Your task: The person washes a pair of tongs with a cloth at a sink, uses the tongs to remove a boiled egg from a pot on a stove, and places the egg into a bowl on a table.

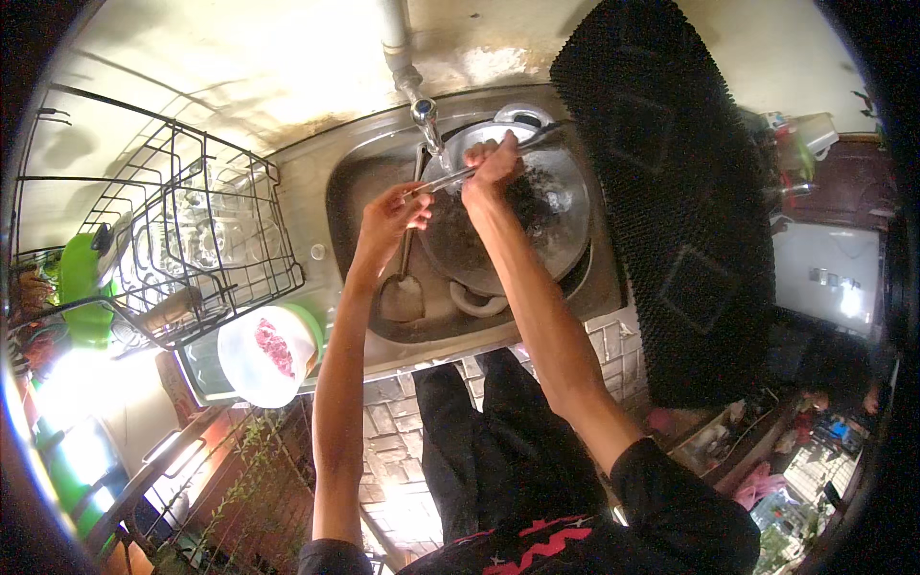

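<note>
Under the running metal faucet (pixel 425 118), a thin, shiny rod-like utensil (pixel 447 180) stretches between my hands. My left hand (pixel 392 219) grips its lower left end with the fingertips. My right hand (pixel 494 167) is closed around its other part, over a large metal wok (pixel 568 223) with two loop handles. Dark residue marks the inside of the wok, which lies in the steel sink (pixel 352 180). A long-handled spatula (pixel 402 296) rests in the sink, left of the wok, its handle passing behind my left hand.
A black wire dish rack (pixel 208 215) with glassware stands at the left. Nearer me, a white bowl (pixel 241 352) holds something pink. A black textured mat (pixel 690 215) covers the area right of the sink. A small round clear thing (pixel 318 251) lies beside the sink.
</note>
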A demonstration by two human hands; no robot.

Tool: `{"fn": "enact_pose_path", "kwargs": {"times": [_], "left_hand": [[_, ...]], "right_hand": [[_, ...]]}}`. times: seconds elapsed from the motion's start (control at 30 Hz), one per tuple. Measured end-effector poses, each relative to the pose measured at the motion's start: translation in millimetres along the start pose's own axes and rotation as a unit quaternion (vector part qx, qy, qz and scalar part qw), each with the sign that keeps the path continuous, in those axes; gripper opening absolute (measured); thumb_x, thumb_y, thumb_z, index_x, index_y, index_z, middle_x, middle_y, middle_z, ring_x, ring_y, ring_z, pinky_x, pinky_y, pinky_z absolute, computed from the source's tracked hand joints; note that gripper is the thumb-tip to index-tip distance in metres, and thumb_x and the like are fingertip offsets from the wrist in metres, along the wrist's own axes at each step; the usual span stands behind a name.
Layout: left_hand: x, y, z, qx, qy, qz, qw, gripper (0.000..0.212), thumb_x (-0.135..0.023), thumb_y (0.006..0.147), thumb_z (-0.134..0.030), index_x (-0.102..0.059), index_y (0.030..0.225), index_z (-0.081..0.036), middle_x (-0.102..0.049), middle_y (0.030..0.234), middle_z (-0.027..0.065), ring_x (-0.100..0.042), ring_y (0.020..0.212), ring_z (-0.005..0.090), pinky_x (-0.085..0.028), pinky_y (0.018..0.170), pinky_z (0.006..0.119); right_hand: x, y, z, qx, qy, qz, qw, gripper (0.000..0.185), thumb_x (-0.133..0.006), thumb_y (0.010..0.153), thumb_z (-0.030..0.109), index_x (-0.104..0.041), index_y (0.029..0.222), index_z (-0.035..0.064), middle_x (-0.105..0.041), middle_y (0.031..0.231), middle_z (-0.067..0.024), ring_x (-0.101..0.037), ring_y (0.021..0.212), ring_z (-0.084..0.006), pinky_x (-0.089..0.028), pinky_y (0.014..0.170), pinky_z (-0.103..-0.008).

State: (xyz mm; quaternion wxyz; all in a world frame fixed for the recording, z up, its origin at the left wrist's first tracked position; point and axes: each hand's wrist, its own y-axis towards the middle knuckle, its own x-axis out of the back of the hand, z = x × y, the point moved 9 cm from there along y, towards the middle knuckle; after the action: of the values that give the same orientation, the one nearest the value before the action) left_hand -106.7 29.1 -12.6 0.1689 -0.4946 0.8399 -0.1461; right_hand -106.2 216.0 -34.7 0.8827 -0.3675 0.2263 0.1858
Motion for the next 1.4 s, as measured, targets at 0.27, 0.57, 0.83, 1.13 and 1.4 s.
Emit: {"fn": "enact_pose_path", "kwargs": {"times": [0.27, 0.57, 0.83, 1.13, 1.4], "left_hand": [[2, 10, 22, -0.047, -0.185, -0.102, 0.976, 0.035, -0.051, 0.096, -0.025, -0.058, 0.112, 0.005, -0.065, 0.099, 0.0116, -0.063, 0.084, 0.0158, -0.052, 0.077, 0.027], [-39, 68, -6, -0.103, -0.039, -0.150, 0.983, 0.038, -0.044, 0.096, -0.031, -0.063, 0.102, 0.001, -0.068, 0.079, 0.0098, -0.062, 0.068, 0.0156, -0.048, 0.062, 0.025], [-28, 117, 29, -0.036, -0.263, -0.104, 0.958, 0.037, -0.040, 0.096, -0.023, -0.052, 0.118, 0.004, -0.065, 0.102, 0.0154, -0.065, 0.090, 0.0255, -0.053, 0.075, 0.030], [-66, 171, 33, -0.058, -0.462, -0.041, 0.884, 0.034, -0.049, 0.093, -0.033, -0.057, 0.101, -0.001, -0.051, 0.080, 0.0058, -0.051, 0.067, 0.0197, -0.044, 0.059, 0.030], [-88, 117, 9, 0.003, -0.382, 0.092, 0.920, 0.050, -0.050, 0.089, -0.054, -0.062, 0.074, -0.007, -0.043, 0.054, 0.0032, -0.043, 0.045, 0.0171, -0.037, 0.044, 0.035]], "right_hand": [[5, 13, 26, -0.001, 0.085, 0.037, 0.996, 0.041, -0.036, 0.095, 0.046, -0.031, 0.070, 0.0147, -0.019, 0.054, 0.0017, -0.020, 0.040, -0.0122, -0.023, 0.035, -0.0281], [11, 19, 48, 0.055, 0.029, 0.031, 0.998, 0.040, -0.037, 0.096, 0.048, -0.033, 0.071, 0.0164, -0.024, 0.049, 0.0024, -0.021, 0.035, -0.0121, -0.024, 0.034, -0.0285], [11, 5, 57, 0.111, 0.012, 0.038, 0.993, 0.045, -0.047, 0.093, 0.042, -0.030, 0.062, 0.0144, -0.024, 0.044, 0.0023, -0.024, 0.034, -0.0105, -0.023, 0.035, -0.0278], [35, 12, 68, 0.165, -0.010, 0.009, 0.986, 0.042, -0.050, 0.094, 0.038, -0.033, 0.067, 0.0125, -0.029, 0.042, 0.0004, -0.028, 0.031, -0.0114, -0.025, 0.032, -0.0291], [30, 3, 43, 0.091, -0.033, 0.029, 0.995, 0.036, -0.049, 0.095, 0.041, -0.047, 0.073, 0.0119, -0.038, 0.049, 0.0018, -0.033, 0.037, -0.0105, -0.028, 0.034, -0.0264]]}}
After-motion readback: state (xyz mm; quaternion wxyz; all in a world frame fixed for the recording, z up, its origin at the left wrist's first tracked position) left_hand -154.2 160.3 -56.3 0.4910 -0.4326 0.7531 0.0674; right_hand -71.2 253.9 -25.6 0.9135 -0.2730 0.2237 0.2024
